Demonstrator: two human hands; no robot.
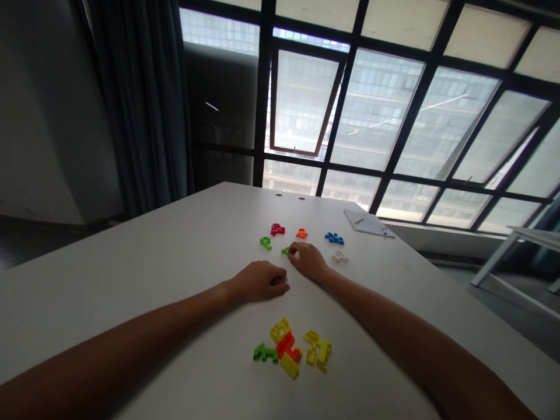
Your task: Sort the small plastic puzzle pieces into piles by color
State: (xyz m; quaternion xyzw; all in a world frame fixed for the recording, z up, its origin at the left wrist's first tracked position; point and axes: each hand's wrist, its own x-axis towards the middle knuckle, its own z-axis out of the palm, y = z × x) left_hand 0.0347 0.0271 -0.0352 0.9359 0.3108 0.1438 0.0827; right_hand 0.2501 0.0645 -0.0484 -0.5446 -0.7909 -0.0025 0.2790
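My right hand (308, 261) reaches over the white table, its thumb and fingers pinched on a small green plastic piece (285, 251), which they partly cover. Lower and to the left, my left hand (261, 281) rests on the table with its fingers curled in; nothing shows between them. Around the right hand lie a green letter-like piece (265, 243), a red piece (277, 229), an orange piece (301, 233), several blue pieces (335, 238) and white pieces (339, 256).
Closer to me lies a cluster with a green piece (265, 353), a red-orange piece (287, 348) and several yellow pieces (324, 356). Paper with a pen (370, 223) is at the table's far right. A white-framed stand (496, 259) is off to the right; windows rise behind.
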